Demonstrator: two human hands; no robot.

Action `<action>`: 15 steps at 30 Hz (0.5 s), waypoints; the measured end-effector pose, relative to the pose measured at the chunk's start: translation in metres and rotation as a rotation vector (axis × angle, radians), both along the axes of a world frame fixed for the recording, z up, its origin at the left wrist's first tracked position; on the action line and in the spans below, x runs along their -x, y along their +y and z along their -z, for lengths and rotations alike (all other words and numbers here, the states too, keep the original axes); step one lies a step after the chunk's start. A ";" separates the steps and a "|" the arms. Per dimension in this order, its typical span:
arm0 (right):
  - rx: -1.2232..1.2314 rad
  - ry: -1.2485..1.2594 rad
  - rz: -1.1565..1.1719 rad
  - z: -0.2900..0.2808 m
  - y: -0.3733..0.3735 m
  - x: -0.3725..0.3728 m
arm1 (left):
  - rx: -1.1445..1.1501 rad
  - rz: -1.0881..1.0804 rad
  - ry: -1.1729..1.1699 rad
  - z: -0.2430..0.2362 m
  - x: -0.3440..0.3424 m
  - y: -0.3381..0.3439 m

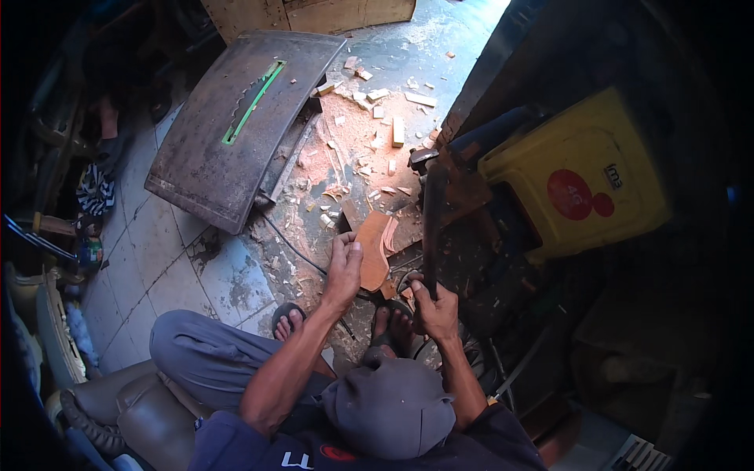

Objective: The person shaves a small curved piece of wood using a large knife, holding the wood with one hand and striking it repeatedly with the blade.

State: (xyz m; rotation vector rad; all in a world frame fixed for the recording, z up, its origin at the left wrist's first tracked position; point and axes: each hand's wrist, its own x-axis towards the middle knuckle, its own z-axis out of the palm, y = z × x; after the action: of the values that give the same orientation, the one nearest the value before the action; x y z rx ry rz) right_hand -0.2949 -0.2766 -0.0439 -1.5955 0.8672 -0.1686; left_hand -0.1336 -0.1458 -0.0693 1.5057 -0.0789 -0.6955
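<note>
A flat orange-brown piece of wood (pixel 374 255) with a curved, pale, rough edge on its right is held between the thumb and fingers of my left hand (pixel 344 271). It tilts above the floor near my feet. My right hand (pixel 436 312) is closed around the lower end of a long dark bar (pixel 431 228), which stands nearly upright to the right of the wood. What kind of tool or part the bar is, I cannot make out. The wood and the bar are apart.
A dark metal saw table (pixel 212 118) with a toothed blade (pixel 250 102) in a green-edged slot stands at the far left. Sawdust (pixel 357 122) and wood offcuts (pixel 398 132) litter the floor. At right is a yellow plastic seat (pixel 581 177). A cable (pixel 290 247) runs toward my feet.
</note>
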 end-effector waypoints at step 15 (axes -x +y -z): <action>0.179 -0.129 -0.368 -0.036 -0.026 -0.047 | -0.114 0.141 -0.205 -0.063 0.015 0.004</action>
State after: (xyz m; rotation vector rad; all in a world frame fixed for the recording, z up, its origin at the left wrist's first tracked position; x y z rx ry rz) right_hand -0.2480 -0.3024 -0.0078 -1.8605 0.4577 -0.0871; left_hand -0.1482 -0.1423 -0.0060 1.6893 -0.3079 -0.6649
